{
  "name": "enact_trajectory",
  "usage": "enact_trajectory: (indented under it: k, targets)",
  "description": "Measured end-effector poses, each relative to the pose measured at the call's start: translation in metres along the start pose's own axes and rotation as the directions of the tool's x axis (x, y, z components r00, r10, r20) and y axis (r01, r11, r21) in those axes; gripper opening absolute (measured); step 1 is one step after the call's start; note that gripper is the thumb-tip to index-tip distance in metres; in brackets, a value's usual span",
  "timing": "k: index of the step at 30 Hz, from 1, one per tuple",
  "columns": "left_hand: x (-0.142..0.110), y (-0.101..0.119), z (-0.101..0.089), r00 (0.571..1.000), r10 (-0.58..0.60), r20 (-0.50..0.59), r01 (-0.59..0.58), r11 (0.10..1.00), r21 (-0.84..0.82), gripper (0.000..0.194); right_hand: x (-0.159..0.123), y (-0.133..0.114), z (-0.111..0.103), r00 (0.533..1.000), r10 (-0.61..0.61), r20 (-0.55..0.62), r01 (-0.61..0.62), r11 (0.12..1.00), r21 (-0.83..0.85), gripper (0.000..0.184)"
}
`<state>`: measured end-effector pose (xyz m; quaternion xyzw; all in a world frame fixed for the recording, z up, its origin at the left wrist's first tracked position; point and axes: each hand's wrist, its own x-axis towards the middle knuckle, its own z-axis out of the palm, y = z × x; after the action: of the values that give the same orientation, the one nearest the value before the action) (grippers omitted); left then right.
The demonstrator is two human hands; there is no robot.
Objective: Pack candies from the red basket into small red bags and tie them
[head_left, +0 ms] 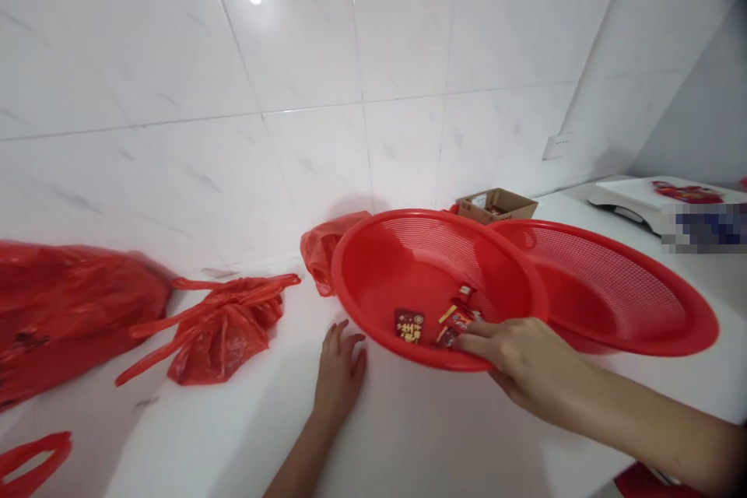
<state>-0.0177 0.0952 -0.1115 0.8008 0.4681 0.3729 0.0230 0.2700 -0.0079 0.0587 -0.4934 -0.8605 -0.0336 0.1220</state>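
A round red plastic basket [408, 272] stands in front of me on the white counter. My right hand [519, 350] reaches over its near rim, fingers closed on small red packets [455, 324]; the fingertips are partly hidden. A separate dark red packet with gold characters [409, 326] lies on the basket floor, left of those fingers. My left hand [338, 369] rests on the counter just outside the basket's left rim. Its fingers are loosely bent and apart, with nothing in them.
A second red basket [583, 280] sits to the right. Red plastic bags [70, 311] lie at left, including a smaller knotted bag [225, 334] and another bag [320, 249] behind the basket. A cardboard box [496, 205] and a white scale [636, 198] stand near the tiled wall [303, 156].
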Motion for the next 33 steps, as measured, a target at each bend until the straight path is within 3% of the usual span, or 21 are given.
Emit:
enact_trajectory:
  k: [5, 12, 15, 19, 22, 24, 26, 28, 31, 33]
  targets:
    - [-0.002, -0.001, 0.0, 0.999, -0.033, 0.038, 0.033, 0.999, -0.003, 0.022, -0.029, 0.028, 0.014, 0.978, 0.171, -0.118, -0.188, 0.969, -0.158, 0.05]
    - [-0.003, -0.001, 0.0, 0.997, -0.052, 0.061, 0.053, 0.999, -0.015, 0.022, -0.032, 0.048, 0.057, 0.937, 0.344, -0.064, -0.349, 0.899, -0.265, 0.063]
    - [-0.004, -0.001, 0.001, 0.996, -0.066, 0.067, 0.068, 0.997, -0.029, 0.022, -0.014, 0.035, 0.056, 0.939, 0.321, -0.122, -0.337, 0.929, -0.149, 0.054]
    - [-0.003, -0.001, 0.0, 0.993, -0.091, 0.07, 0.095, 0.993, -0.067, 0.022, 0.026, -0.011, 0.053, 0.956, 0.19, -0.222, -0.155, 0.974, 0.168, 0.047]
    - [-0.003, 0.0, -0.001, 0.992, -0.108, 0.071, 0.116, 0.987, -0.113, 0.023, 0.069, -0.039, 0.078, 0.97, 0.181, -0.163, -0.1, 0.906, 0.412, 0.044]
    - [-0.003, 0.0, -0.003, 0.989, -0.128, 0.074, 0.138, 0.979, -0.153, 0.023, 0.102, -0.038, 0.107, 0.929, 0.344, -0.134, -0.233, 0.827, 0.512, 0.047]
    - [-0.003, 0.001, -0.004, 0.984, -0.156, 0.08, 0.17, 0.965, -0.202, 0.022, 0.132, -0.025, 0.135, 0.821, 0.552, -0.143, -0.388, 0.725, 0.569, 0.052]
    - [-0.002, 0.002, -0.005, 0.978, -0.193, 0.084, 0.209, 0.941, -0.265, 0.021, 0.153, -0.008, 0.155, 0.75, 0.641, -0.161, -0.444, 0.669, 0.596, 0.053]
    - [0.001, 0.003, -0.007, 0.96, -0.263, 0.091, 0.277, 0.876, -0.396, 0.02, 0.16, 0.002, 0.162, 0.734, 0.645, -0.212, -0.41, 0.67, 0.62, 0.053]
    - [0.005, 0.004, -0.01, 0.938, -0.332, 0.101, 0.336, 0.797, -0.501, 0.025, 0.146, -0.009, 0.157, 0.762, 0.589, -0.268, -0.335, 0.714, 0.615, 0.052]
